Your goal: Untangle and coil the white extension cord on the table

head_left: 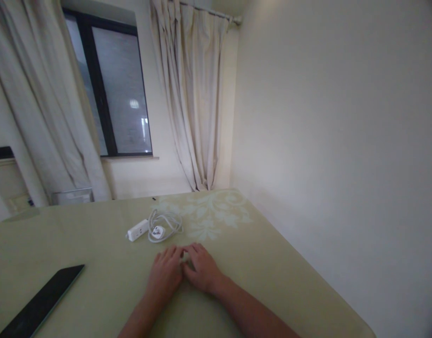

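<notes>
My left hand (165, 271) rests on the green-covered table (106, 267), its fingers laid forward and slightly bent. Beside it lies my right hand (203, 268), thumb apart from the fingers, with its fingertips meeting those of the left. I see nothing held in either one. Just beyond the hands, a white power strip (138, 230) lies on the tabletop. Its grey-white cable (174, 224) is coiled loosely to the right, and a white plug (158, 232) sits within the loops.
A long, flat black object (43, 300) lies at the near left of the table. A tiny dark item (154, 198) is near the far edge. The plain wall (335, 141) borders the right side. Curtains (198, 94) and a dark-framed window (120, 89) stand behind.
</notes>
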`<state>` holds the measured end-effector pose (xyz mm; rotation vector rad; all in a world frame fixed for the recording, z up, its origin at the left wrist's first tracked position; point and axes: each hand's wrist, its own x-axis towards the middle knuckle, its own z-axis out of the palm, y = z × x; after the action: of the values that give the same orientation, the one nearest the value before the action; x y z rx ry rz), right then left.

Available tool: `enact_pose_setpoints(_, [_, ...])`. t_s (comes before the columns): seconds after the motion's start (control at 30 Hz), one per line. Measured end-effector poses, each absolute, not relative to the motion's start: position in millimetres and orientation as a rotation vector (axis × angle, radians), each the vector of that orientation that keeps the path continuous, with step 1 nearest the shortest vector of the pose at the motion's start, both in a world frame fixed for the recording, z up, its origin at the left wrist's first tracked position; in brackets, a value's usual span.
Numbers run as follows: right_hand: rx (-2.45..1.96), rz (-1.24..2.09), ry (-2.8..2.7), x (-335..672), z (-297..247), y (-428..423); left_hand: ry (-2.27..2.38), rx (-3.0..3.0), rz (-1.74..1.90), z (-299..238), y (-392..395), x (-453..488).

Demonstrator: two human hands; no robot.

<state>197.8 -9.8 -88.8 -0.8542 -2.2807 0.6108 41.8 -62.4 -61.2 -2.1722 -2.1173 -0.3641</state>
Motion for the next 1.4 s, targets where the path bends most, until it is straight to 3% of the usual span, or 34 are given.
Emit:
enact_pose_setpoints(0.17, [-1.012, 0.691, -2.155, 200.8, -84.8, -9.6, -2.054, -1.726, -0.384, -52.7, -23.2, 10.2])
enact_pose_setpoints(0.43, [-1.029, 0.759, -2.076, 204.5, -88.2, -5.9, -2.166, -1.887, -0.425, -46.1, 3.6, -17.2])
enact_pose_setpoints(0.63, [-1.035, 0.837, -1.915, 204.2, -97.4, 1.7, -2.159, -1.761, -1.433, 35.2, -12.1, -24.2])
enact_pose_setpoints(0.77, [-1.019, 0.877, -1.831, 207.4, -104.3, 3.0, -1.943, -1.802, -1.951, 78.8, -40.0, -3.8])
enact_pose_setpoints(0.87, [-0.981, 0.733, -1.849, 210.8, -100.9, 2.7, -1.825, -1.867, -2.281, 95.9, -59.5, 16.0])
enact_pose_setpoints(0.97, [-0.886, 0.492, -1.861, 207.8, -76.3, 2.1, -1.806, -1.942, -2.528, 103.9, -72.8, 33.4])
enact_pose_setpoints(1.07, [-0.729, 0.452, -1.854, 193.2, -31.0, 0.4, -1.701, -2.042, -2.741, 106.8, -81.7, 47.4])
enact_pose_setpoints(1.2, [-0.46, 0.665, -1.882, 168.5, 25.4, -2.6, -1.608, -2.272, -2.69, 109.5, -87.9, 51.8])
enact_pose_setpoints(1.3, [-0.499, 0.793, -1.707, 162.5, 46.8, -1.5, -1.504, -2.231, -2.643, 105.4, -77.4, 37.6])
enact_pose_setpoints(1.4, [-0.485, 0.93, -1.325, 172.9, 61.6, 2.8, -1.751, -2.146, -2.327, 84.0, -49.9, 15.7])
